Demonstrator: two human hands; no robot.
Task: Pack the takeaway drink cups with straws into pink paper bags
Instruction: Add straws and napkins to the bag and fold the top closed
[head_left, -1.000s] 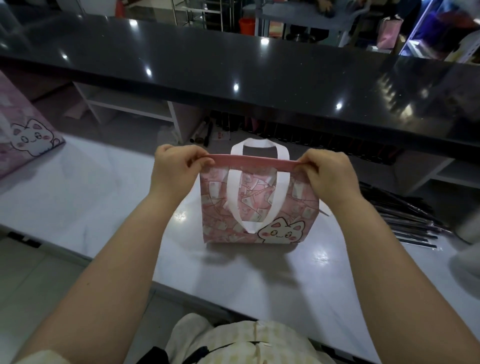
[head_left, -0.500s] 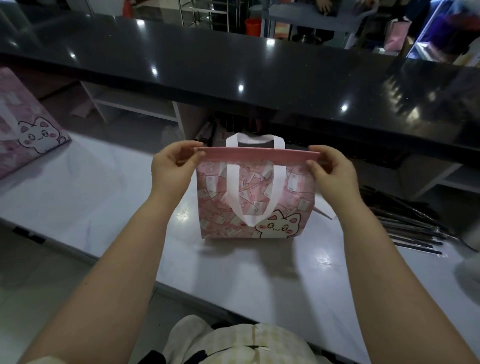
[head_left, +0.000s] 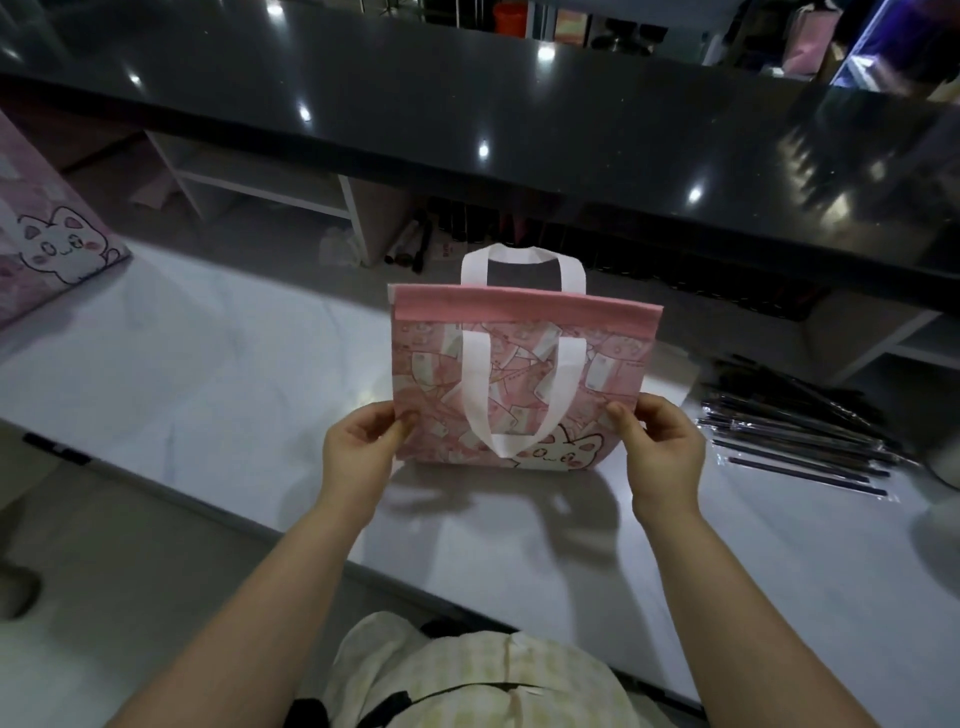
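Note:
A pink bag (head_left: 524, 358) with white handles and a cartoon cat print stands upright on the white counter (head_left: 208, 395), its top band flat and closed. My left hand (head_left: 358, 452) pinches the bag's lower left edge. My right hand (head_left: 662, 447) pinches its lower right edge. A pile of dark straws in clear wrappers (head_left: 795, 431) lies on the counter to the right of the bag. No drink cup is clearly in view.
Another pink cat-print bag (head_left: 47, 244) sits at the far left. A raised glossy black counter (head_left: 467, 104) runs across behind, with shelves beneath it. A pale round object (head_left: 948, 467) is cut off at the right edge.
Both hands have slid from the bag's top corners down to its lower side edges. The bag now stands taller and flatter.

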